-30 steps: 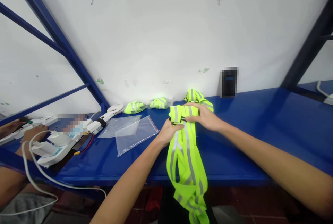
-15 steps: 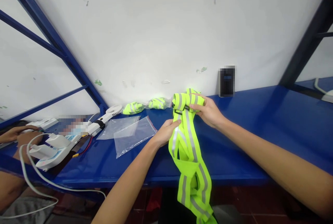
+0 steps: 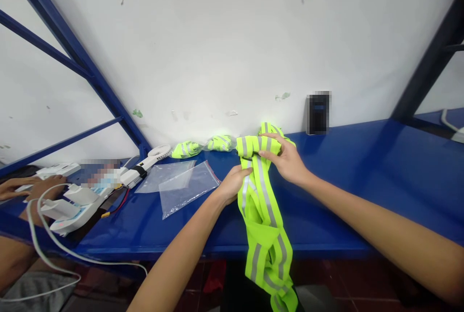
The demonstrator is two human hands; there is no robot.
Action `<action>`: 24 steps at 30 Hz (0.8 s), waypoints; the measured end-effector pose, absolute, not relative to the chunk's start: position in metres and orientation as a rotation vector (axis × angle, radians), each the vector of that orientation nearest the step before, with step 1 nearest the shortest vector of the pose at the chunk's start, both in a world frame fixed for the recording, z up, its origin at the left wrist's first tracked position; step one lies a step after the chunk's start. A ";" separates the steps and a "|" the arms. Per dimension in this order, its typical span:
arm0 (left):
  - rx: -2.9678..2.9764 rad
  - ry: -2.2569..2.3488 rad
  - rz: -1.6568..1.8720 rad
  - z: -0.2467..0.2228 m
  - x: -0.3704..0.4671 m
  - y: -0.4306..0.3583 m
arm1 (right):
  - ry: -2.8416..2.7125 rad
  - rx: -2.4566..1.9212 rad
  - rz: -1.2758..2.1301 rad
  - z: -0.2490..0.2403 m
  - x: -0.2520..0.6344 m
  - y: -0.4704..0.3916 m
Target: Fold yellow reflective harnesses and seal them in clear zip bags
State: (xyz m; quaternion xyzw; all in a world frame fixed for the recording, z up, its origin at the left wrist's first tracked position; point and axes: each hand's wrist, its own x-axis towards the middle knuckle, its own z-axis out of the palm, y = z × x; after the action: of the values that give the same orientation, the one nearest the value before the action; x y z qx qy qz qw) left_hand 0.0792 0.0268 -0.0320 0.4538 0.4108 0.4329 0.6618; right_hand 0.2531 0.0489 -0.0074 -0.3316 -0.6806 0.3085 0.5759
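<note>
Reflective vest: we have the neon-yellow strap vest (image 3: 270, 205) between our two hands over the near-middle of the table (image 3: 348, 171), its lower straps hanging past the near edge.
Right hand: our grip (image 3: 288, 159) pinches the folded top between thumb and fingers.
Left hand: our grip (image 3: 232, 185) closes on the straps just below the fold, with the thumb across them.
Folding so far: we see a compact band of layers at the top with a dark buckle under it; the long straps below are loose and ungathered, so we judge the folding only partly done.
Finished-looking bundles: we count two, a left one (image 3: 186, 149) and a right one (image 3: 220, 143), side by side at the far edge, each seemingly inside clear plastic.
Unbagged bundle: we see more yellow strapping (image 3: 268, 128) behind our right hand; we cannot tell whether any bag holds it.
Clear zip bags: a near bag (image 3: 188, 191) partly overlaps a far bag (image 3: 155, 179), left of our left hand; both lie flat, with no contents that we can see.
</note>
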 end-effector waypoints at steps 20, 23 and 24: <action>1.189 1.048 0.969 -0.034 0.075 0.027 | -1.613 -0.830 0.625 -0.010 0.251 0.049; 1.199 1.022 0.961 -0.033 0.077 0.026 | -1.585 -0.821 0.629 -0.012 0.249 0.049; 1.205 1.014 0.958 -0.032 0.077 0.025 | -1.575 -0.817 0.637 -0.013 0.248 0.049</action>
State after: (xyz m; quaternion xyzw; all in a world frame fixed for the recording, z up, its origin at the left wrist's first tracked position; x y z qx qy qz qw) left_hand 0.0771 0.0254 -0.0321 0.5209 0.4382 0.4138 0.6045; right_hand 0.2480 0.0493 -0.0128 -0.3506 -0.6758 0.2736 0.5878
